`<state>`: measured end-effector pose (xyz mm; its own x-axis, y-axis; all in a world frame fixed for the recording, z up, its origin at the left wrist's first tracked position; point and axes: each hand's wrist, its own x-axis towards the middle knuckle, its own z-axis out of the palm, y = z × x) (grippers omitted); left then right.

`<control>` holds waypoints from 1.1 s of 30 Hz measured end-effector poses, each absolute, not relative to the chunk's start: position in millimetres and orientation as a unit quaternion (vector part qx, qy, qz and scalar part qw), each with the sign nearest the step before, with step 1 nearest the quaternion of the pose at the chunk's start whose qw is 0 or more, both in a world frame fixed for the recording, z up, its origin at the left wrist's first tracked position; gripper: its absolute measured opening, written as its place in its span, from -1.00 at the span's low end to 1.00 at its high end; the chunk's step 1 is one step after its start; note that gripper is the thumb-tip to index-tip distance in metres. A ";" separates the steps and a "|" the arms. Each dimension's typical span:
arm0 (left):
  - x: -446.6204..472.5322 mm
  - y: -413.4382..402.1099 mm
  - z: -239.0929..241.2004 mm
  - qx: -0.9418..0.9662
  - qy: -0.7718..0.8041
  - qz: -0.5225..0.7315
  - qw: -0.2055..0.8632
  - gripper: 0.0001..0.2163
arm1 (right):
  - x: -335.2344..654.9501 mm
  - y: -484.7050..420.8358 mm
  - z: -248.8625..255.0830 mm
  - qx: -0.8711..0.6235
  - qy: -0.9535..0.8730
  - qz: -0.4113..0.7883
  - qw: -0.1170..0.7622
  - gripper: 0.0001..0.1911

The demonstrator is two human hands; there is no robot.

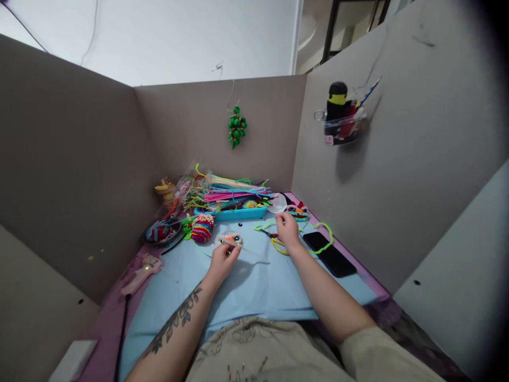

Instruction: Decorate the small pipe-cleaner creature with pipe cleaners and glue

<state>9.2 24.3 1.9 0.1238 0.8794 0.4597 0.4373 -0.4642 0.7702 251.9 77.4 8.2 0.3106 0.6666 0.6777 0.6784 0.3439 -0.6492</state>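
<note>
My left hand (223,259) is closed in a pinch on a small round pipe-cleaner piece (229,239) with pale and orange loops, and a thin white strand runs from it to the right. My right hand (287,228) reaches forward over the yellow-handled scissors (274,240), fingers curled down on a light green pipe cleaner (264,225). Both hands are above the light blue mat (254,286).
A blue tray (234,214) piled with coloured pipe cleaners stands at the back. A striped woolly ball (202,228) and a bowl (162,232) lie to the left, a pink glue gun (141,271) further left. A black phone (330,253) lies on the right. Cardboard walls enclose the desk.
</note>
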 end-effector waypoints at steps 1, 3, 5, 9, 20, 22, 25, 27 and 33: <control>9.2 24.1 2.2 0.710 0.464 0.478 0.228 -0.75 | 255.7 79.5 7.8 -0.590 -0.566 -0.029 0.575 -0.79; 9.0 23.7 3.2 0.708 0.466 0.485 0.216 -0.74 | 255.0 79.2 7.2 -0.598 -0.553 -0.052 0.578 -0.67; 8.3 23.6 3.9 0.710 0.464 0.490 0.202 -0.74 | 243.1 72.5 7.1 -0.566 -0.598 -0.003 0.567 -0.54; 5.6 24.4 3.6 0.725 0.455 0.490 0.164 -0.75 | 202.9 47.4 9.4 -0.435 -0.735 0.249 0.456 -0.69; 2.6 20.8 1.1 0.773 0.396 0.484 0.110 -0.85 | 177.9 21.9 19.0 -0.340 -0.753 0.376 0.421 -0.71; 2.7 20.4 1.8 0.778 0.389 0.480 0.114 -0.85 | 176.6 22.5 16.9 -0.329 -0.750 0.374 0.435 -0.71; 3.1 20.4 2.1 0.797 0.365 0.464 0.130 -0.84 | 174.3 23.2 13.5 -0.327 -0.740 0.387 0.443 -0.68; 3.5 21.1 1.2 0.803 0.351 0.459 0.142 -0.82 | 174.0 23.2 13.0 -0.330 -0.734 0.390 0.447 -0.67; 5.7 23.0 -2.6 0.789 0.379 0.466 0.133 -0.85 | 176.1 21.7 18.8 -0.358 -0.719 0.355 0.478 -0.71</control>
